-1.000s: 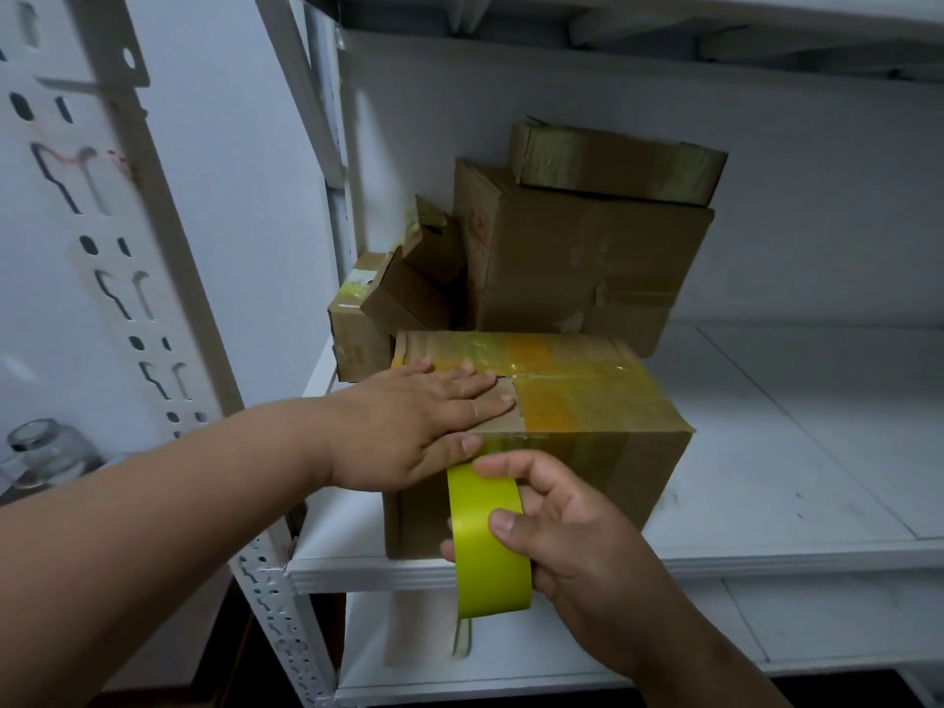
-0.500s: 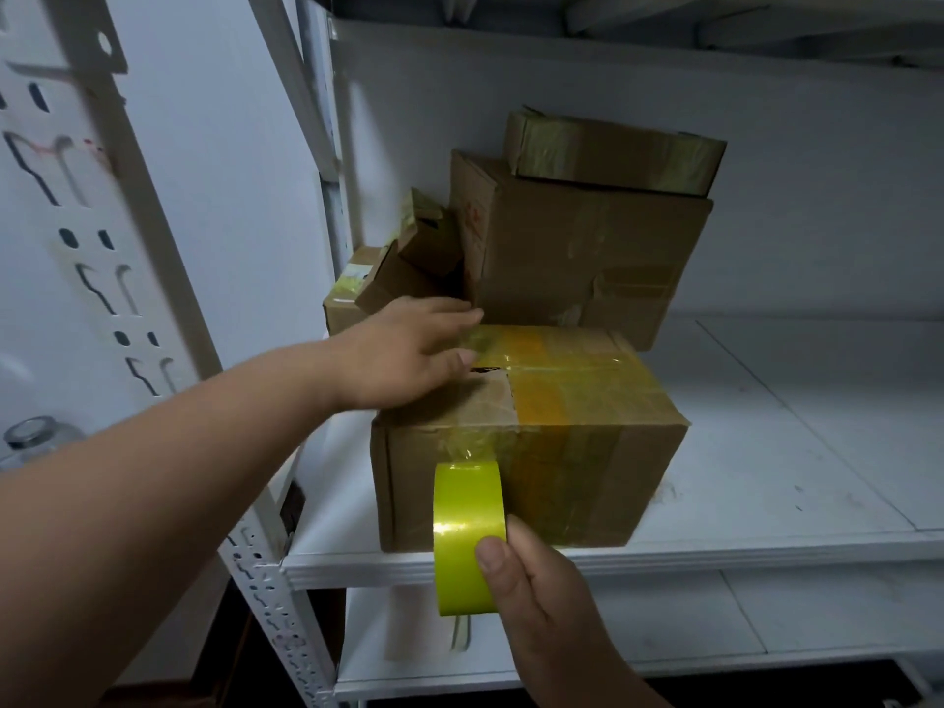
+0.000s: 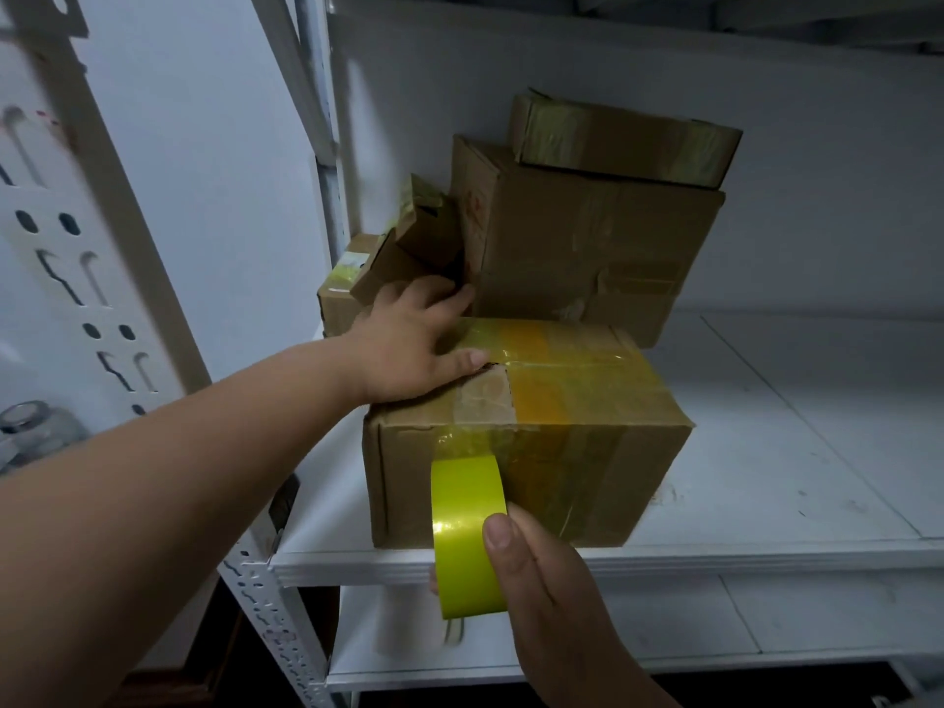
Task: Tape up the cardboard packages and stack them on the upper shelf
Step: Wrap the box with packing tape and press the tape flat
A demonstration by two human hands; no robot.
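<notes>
A cardboard box (image 3: 587, 467) wrapped in yellowish clear tape stands at the front left of the white shelf (image 3: 766, 452). My left hand (image 3: 408, 344) lies flat on the box's top, near its far left edge, fingers stretched out. My right hand (image 3: 546, 585) grips a yellow-green tape roll (image 3: 467, 534) in front of the box's near face. A strip of tape runs from the roll up onto that face. Behind stands a bigger taped box (image 3: 587, 247) with a flat taped package (image 3: 623, 138) on top.
Small cardboard boxes (image 3: 408, 242) lean in the back left corner, one low box (image 3: 337, 298) beneath them. A perforated white upright (image 3: 265, 595) stands at the shelf's left front. A lower shelf (image 3: 664, 620) runs below. A glass jar (image 3: 30, 431) sits far left.
My left hand slid from the box's front edge to its far left top. The tape roll came down off the top edge onto the front face, drawing tape with it.
</notes>
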